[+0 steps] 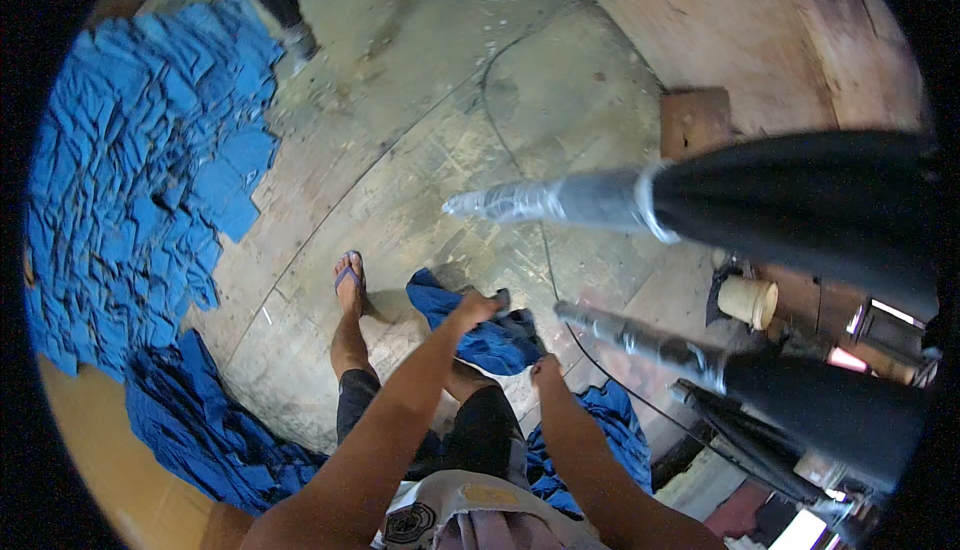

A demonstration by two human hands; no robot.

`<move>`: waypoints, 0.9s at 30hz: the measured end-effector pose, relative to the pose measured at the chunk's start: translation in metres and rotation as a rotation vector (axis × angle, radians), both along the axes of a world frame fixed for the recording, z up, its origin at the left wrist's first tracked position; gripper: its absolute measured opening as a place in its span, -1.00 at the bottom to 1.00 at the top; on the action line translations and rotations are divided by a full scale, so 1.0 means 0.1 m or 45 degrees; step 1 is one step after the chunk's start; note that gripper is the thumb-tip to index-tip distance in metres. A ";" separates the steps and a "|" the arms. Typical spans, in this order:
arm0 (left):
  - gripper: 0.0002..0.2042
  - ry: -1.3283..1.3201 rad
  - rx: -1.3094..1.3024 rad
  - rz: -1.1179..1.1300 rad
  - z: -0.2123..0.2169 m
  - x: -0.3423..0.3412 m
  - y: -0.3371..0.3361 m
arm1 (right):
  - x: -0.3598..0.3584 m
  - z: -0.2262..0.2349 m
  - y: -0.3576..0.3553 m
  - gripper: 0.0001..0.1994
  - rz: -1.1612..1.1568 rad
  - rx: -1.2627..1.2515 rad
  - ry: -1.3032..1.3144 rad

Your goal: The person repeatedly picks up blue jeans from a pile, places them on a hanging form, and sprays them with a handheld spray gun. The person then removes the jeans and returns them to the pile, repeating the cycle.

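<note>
At lower centre, left hand [478,308] and right hand [545,370] have fingers clamped on blue cloth [490,346] (a pile [150,120] lies upper left).

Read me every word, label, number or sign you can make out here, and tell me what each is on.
Nothing reads clearly.
Dark round emblem on the light shirt: too small and blurred to read.
Yellowish patch on the same shirt: any marking illegible.
Blue cloth in the left hand and right hand: no lettering visible.
</note>
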State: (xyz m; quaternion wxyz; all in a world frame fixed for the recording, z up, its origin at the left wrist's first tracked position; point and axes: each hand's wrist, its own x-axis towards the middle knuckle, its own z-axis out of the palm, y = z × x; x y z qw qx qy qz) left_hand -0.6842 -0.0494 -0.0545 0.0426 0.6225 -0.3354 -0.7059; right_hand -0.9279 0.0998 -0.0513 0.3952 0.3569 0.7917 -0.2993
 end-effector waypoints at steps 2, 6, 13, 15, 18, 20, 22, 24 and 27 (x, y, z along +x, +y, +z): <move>-0.43 0.111 0.166 0.096 -0.25 -0.16 0.05 | -0.23 -0.19 -0.24 -0.74 0.147 -0.077 -0.074; -0.53 -0.439 -0.291 0.479 -0.74 0.60 0.02 | 0.39 0.04 -1.00 -0.91 0.513 -0.622 -0.154; -0.44 -0.572 -0.350 0.868 -0.04 2.98 -1.64 | 2.40 0.41 -2.73 -0.92 0.697 -0.947 -0.183; -0.47 -0.477 -0.725 0.636 0.71 3.28 -2.21 | 2.59 0.80 -3.01 -0.91 0.760 -1.106 -0.147; -0.52 -0.313 -1.141 0.352 1.91 3.26 -2.52 | 2.53 1.89 -3.12 -0.84 1.139 -1.203 0.073; -0.54 -0.227 -1.259 0.393 2.61 3.10 -2.39 | 2.48 2.65 -2.93 -0.75 0.995 -1.135 0.227; -0.56 -0.349 -1.333 0.336 3.18 2.94 -2.17 | 2.45 3.24 -2.75 -0.68 0.955 -1.177 0.386; -0.56 -0.426 -1.402 0.193 3.61 2.77 -1.90 | 2.35 3.60 -2.47 -0.66 0.954 -1.182 0.477; -0.58 -0.341 -1.341 0.081 4.02 2.50 -1.60 | 2.12 3.77 -1.94 -0.69 0.794 -1.176 0.561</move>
